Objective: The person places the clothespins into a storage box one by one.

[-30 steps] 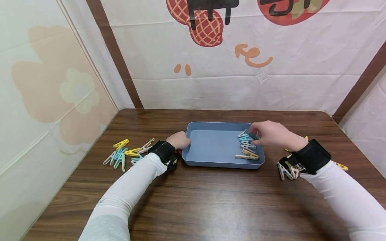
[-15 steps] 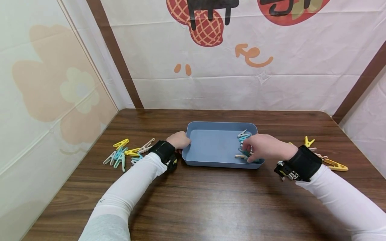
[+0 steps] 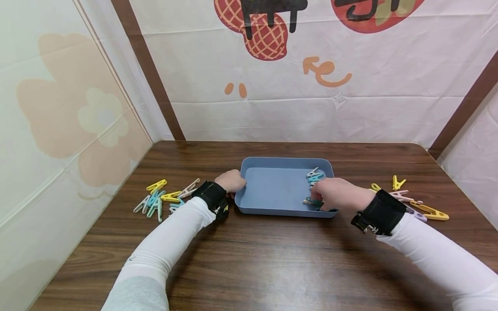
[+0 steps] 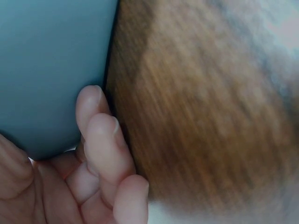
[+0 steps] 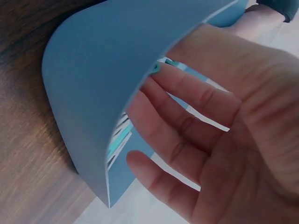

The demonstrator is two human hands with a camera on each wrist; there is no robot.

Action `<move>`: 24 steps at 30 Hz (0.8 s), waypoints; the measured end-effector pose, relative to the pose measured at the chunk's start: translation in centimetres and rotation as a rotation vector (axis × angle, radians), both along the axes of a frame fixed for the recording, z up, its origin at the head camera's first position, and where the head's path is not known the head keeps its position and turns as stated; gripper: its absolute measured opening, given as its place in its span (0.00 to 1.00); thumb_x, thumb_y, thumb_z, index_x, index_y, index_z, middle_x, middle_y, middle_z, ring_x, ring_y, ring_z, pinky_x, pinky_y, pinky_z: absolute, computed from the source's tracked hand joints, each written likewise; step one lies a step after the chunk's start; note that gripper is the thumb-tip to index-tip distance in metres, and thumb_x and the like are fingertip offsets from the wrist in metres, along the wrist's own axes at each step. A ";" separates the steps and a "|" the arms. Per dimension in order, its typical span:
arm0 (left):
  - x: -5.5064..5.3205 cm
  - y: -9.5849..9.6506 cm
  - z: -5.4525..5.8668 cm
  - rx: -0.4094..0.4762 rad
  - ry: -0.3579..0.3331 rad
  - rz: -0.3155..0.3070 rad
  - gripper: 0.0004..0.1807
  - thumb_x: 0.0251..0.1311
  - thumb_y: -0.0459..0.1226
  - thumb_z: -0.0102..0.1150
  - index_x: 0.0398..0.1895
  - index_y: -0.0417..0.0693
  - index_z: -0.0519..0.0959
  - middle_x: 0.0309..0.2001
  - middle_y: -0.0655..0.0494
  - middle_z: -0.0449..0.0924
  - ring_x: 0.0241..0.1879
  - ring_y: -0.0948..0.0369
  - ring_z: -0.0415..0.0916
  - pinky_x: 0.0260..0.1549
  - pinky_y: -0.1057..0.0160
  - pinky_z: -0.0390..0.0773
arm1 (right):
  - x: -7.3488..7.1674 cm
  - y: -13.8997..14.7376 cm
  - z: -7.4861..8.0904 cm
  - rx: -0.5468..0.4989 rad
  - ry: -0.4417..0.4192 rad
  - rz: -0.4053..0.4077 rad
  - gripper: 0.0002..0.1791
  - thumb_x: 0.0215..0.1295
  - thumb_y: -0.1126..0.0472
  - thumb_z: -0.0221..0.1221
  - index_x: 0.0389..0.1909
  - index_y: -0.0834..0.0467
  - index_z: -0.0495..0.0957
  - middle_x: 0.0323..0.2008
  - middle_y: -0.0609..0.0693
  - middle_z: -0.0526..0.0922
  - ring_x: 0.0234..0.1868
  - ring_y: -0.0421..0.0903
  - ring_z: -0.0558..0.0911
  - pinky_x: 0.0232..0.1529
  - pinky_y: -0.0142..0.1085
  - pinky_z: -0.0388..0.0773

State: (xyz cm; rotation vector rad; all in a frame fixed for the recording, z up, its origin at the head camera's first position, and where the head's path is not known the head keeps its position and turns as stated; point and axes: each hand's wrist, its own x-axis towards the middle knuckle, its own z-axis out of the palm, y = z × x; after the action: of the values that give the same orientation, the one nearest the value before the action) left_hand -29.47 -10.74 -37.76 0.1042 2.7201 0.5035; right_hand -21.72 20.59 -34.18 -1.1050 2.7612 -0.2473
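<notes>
A shallow blue tray [image 3: 272, 185] lies in the middle of the table. At its left end my left hand [image 3: 231, 180] grips the wall; the left wrist view shows the fingers curled against the tray's outside [image 4: 51, 70]. My right hand [image 3: 335, 193] reaches down inside the right end and pinches a dark green clothespin [image 3: 313, 201], mostly covered by the fingers. Only a bit of the green clothespin [image 5: 155, 69] shows by the fingertips in the right wrist view. Further back in the tray lie white and light blue clothespins [image 3: 315, 177]; others are hidden behind the hand.
Left of the tray, several yellow, blue, green and beige clothespins [image 3: 154, 199] lie in a loose pile. Another scatter, with a yellow clothespin [image 3: 433, 213] and a pink clothespin [image 3: 398, 195], sits to the right, partly behind my right wrist. A white printed cloth hangs behind the table.
My right hand has come down and toward me inside the tray's right end, carrying the dark green clothespin from the back to the front. My left hand and the tray stay put.
</notes>
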 end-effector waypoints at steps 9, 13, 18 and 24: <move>-0.1 -0.1 -0.1 0.003 -0.003 0.006 0.14 0.66 0.38 0.44 0.31 0.39 0.77 0.21 0.47 0.79 0.16 0.57 0.76 0.15 0.63 0.73 | 0.2 0.1 -0.1 0.003 0.059 0.017 0.14 0.48 0.68 0.73 0.27 0.53 0.75 0.23 0.41 0.67 0.26 0.39 0.65 0.27 0.35 0.64; -0.2 -0.1 -0.2 -0.003 -0.005 0.010 0.14 0.66 0.38 0.45 0.31 0.40 0.77 0.20 0.47 0.79 0.15 0.57 0.76 0.15 0.63 0.73 | 0.3 0.2 0.2 0.000 0.044 0.004 0.13 0.48 0.67 0.73 0.30 0.53 0.78 0.26 0.41 0.73 0.28 0.38 0.69 0.29 0.35 0.70; -0.1 -0.1 0.0 -0.005 -0.009 0.005 0.15 0.67 0.38 0.43 0.31 0.40 0.77 0.19 0.48 0.79 0.15 0.56 0.76 0.16 0.62 0.74 | 0.3 0.3 1.0 -0.030 0.016 -0.042 0.11 0.52 0.63 0.71 0.35 0.55 0.81 0.28 0.41 0.78 0.29 0.38 0.72 0.29 0.35 0.72; 0.0 -0.1 0.3 -0.005 -0.016 0.009 0.16 0.68 0.40 0.43 0.30 0.40 0.77 0.19 0.49 0.79 0.16 0.57 0.77 0.17 0.62 0.75 | -0.1 1.5 2.0 -0.118 0.028 -0.116 0.11 0.58 0.59 0.68 0.40 0.57 0.82 0.28 0.40 0.78 0.28 0.37 0.74 0.29 0.36 0.72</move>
State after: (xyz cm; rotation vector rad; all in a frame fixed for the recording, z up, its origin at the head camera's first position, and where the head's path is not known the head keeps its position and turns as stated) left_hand -29.45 -10.81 -37.47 0.0859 2.7068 0.4985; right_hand -21.87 22.09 -32.23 -0.9810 2.8721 -0.4181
